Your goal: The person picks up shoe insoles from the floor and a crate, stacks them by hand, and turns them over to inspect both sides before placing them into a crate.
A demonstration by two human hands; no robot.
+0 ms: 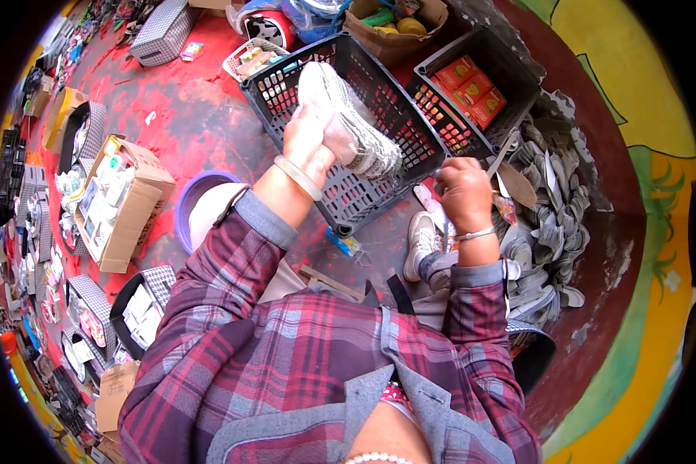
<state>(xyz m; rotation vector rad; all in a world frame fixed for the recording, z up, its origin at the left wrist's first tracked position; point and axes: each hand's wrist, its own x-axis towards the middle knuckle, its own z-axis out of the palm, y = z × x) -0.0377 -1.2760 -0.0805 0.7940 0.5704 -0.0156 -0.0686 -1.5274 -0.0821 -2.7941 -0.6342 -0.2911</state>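
My left hand (307, 143) is closed around a sole-shaped bundle (349, 127), pale on its face with grey-and-white layered edges. It is held over the black plastic crate (353, 210); whether it is one thick piece or several stacked soles, I cannot tell. My right hand (466, 193) has its fingers drawn together near the crate's right corner. Anything in that pinch is too small to make out. Beside this hand lies a large heap of grey insoles (545, 224) against the wall.
A second black crate (510, 73) holds orange-red boxes (472, 91). A brown carton (398, 46) and a white basket (236, 66) stand beyond. To my left are a purple basin (185, 213), a filled cardboard box (143, 197) and checked containers (158, 282). A shoe (421, 246) is below the crate.
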